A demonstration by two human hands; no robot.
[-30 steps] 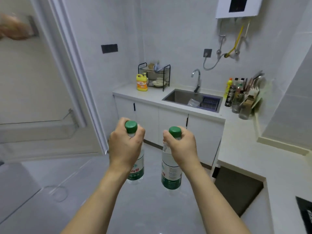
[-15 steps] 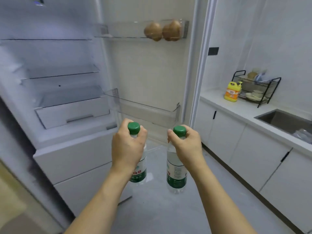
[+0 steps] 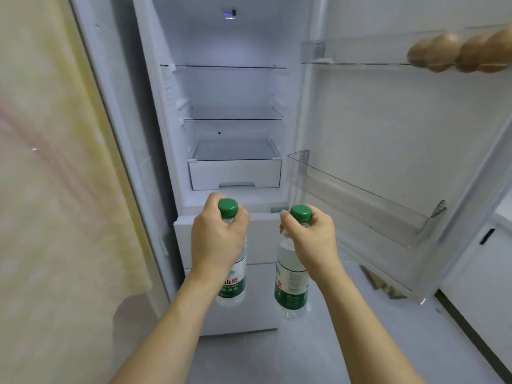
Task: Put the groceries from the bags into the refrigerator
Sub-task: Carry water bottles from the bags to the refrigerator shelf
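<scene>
The fridge [image 3: 230, 120] stands open ahead of us, its glass shelves and white drawer [image 3: 234, 174] bare, its door [image 3: 401, 128] swung out to our right. On that door the upper rack [image 3: 357, 52] carries brown rounded items [image 3: 460, 52], blurred, perhaps eggs; the lower door bin [image 3: 363, 200] holds nothing we can see. Each hand carries one water bottle, upright, long axis vertical, green cap on top. The left hand [image 3: 217, 235] grips the left bottle [image 3: 234, 275] round its neck and shoulder, fingers curled closed about it; the right hand [image 3: 311, 239] grips the right bottle [image 3: 291, 284] in the same way. Both bottles hang in the air in front of the fridge's lower drawers, below the level of the shelves and of the bin's rim.

The deciding relation, we judge, is that the bin lies just to the right of and above the right bottle. The right hand is the nearer; a lift over the rim, bottle kept vertical, would seat it, with the left to follow.
</scene>
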